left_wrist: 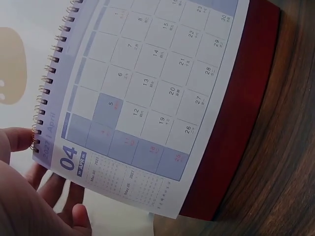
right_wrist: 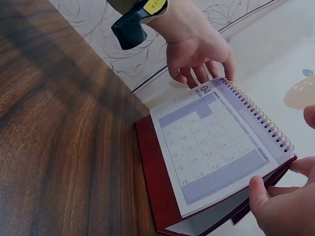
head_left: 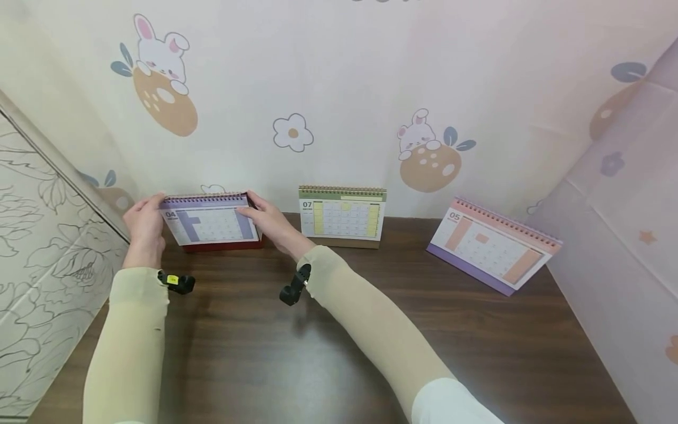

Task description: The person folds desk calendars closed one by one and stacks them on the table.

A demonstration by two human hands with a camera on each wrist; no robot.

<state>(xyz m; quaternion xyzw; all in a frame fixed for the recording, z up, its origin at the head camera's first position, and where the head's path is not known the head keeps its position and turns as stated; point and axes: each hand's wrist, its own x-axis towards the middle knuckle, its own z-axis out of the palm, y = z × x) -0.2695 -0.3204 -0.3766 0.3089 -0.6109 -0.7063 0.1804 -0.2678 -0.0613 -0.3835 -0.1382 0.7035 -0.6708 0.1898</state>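
A purple-topped desk calendar (head_left: pixel 212 218) showing 04 stands at the left on its dark red base, tilted back. My left hand (head_left: pixel 145 227) is at its upper left corner; in the left wrist view one fingertip meets the spiral binding (left_wrist: pixel 42 105) and other fingers curl by the side edge. On the opposite side my right hand (head_left: pixel 272 224) grips the calendar's right edge. Its thumb (right_wrist: pixel 257 191) lies near the front page and the other fingers reach behind, partly hidden by the stand.
A green-topped calendar (head_left: pixel 343 215) showing 07 stands in the middle near the back. Farther right, an angled calendar (head_left: pixel 492 247) showing 05 has a pink top and purple base. All rest on a dark wooden table (head_left: pixel 254 359), with a printed cloth (head_left: pixel 349 76) behind.
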